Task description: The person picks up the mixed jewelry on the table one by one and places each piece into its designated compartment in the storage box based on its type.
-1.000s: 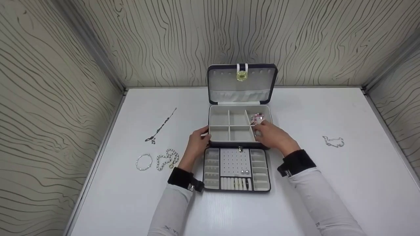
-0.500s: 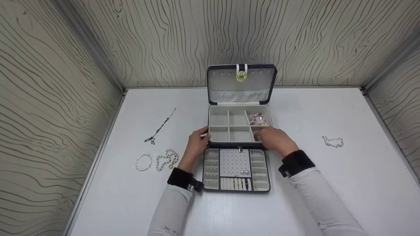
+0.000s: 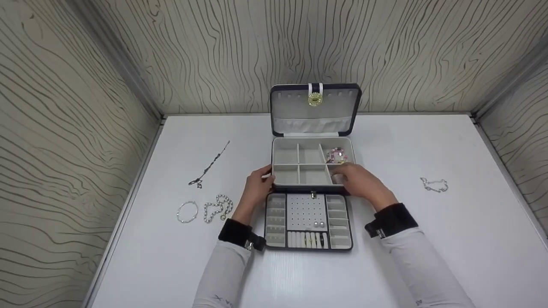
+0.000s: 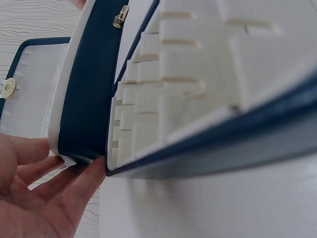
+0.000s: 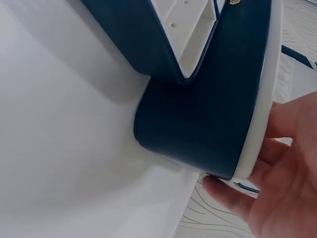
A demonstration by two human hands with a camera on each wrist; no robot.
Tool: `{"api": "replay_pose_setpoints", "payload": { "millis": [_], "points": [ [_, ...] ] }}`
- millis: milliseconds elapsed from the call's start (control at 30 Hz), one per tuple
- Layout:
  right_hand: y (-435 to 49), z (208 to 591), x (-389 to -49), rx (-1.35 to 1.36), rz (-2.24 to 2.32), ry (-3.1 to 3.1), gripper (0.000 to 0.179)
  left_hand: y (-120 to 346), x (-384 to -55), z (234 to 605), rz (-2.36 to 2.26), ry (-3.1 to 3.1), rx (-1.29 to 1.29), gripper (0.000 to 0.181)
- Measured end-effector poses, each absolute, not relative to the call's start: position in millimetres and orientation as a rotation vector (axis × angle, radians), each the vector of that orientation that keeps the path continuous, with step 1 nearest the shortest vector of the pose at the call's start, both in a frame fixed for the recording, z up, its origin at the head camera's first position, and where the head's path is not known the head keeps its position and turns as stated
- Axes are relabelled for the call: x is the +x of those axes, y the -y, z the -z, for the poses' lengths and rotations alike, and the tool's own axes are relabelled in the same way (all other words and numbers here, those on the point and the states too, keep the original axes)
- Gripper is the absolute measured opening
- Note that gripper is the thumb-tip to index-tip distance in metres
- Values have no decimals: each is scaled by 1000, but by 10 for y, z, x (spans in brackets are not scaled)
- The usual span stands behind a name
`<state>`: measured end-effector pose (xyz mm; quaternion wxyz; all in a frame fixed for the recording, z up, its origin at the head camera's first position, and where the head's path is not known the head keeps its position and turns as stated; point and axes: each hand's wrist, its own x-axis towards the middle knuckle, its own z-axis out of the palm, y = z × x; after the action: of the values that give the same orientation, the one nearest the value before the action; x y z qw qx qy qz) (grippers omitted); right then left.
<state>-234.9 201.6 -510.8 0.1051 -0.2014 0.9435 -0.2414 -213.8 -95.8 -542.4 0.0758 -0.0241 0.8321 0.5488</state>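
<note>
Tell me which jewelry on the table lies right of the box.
The silver chain, alone on that side; the dark chain, bead necklace and round bracelet lie left of the box.

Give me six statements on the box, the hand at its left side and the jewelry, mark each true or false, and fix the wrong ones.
1. The left hand touches the jewelry box. True.
2. The jewelry box is closed. False: its lid stands open.
3. The divided tray lies on the person's side of the jewelry box. True.
4. The divided tray holds no jewelry. False: two round studs sit on its perforated panel.
5. A round bangle lies to the left of the jewelry box. True.
6. Every compartment of the jewelry box is empty. False: a beaded bracelet lies in the far right one.
</note>
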Motion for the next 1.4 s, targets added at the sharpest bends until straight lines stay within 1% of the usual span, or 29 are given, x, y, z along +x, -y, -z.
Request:
{"api": "replay_pose_setpoints", "payload": {
  "millis": [233, 367, 433, 533, 667, 867, 1033, 1200, 1400],
  "points": [
    [-2160, 5142, -2350, -541, 936, -2957, 29, 973, -2157, 5428, -1669, -2478, -58, 45],
    [-2241, 5223, -2356, -472, 1117, -3020, 27, 967, -2160, 5441, -1681, -2471, -54, 45],
    [-2274, 5258, -2356, -373, 1193, -2998, 29, 966, -2159, 5438, -1687, -2468, -51, 45],
    [-2327, 5306, -2349, -256, 1215, -2926, 38, 969, -2158, 5445, -1681, -2472, -44, 44],
    [-2389, 5363, -2325, -174, 1207, -2773, 49, 976, -2166, 5445, -1659, -2483, -41, 44],
    [-2443, 5440, -2294, -88, 1360, -2573, 52, 971, -2174, 5408, -1634, -2479, -49, 45],
    [-2448, 5476, -2271, -76, 1435, -2508, 53, 1055, -2149, 5438, -1575, -2587, 13, 44],
    [-2449, 5502, -2264, -86, 1431, -2527, 53, 1238, -2051, 5402, -1298, -2875, 19, 45],
    [-2473, 5542, -2262, -55, 1583, -2395, 56, 1590, -1895, 5310, -969, -3064, -148, 48]
  ]
}}
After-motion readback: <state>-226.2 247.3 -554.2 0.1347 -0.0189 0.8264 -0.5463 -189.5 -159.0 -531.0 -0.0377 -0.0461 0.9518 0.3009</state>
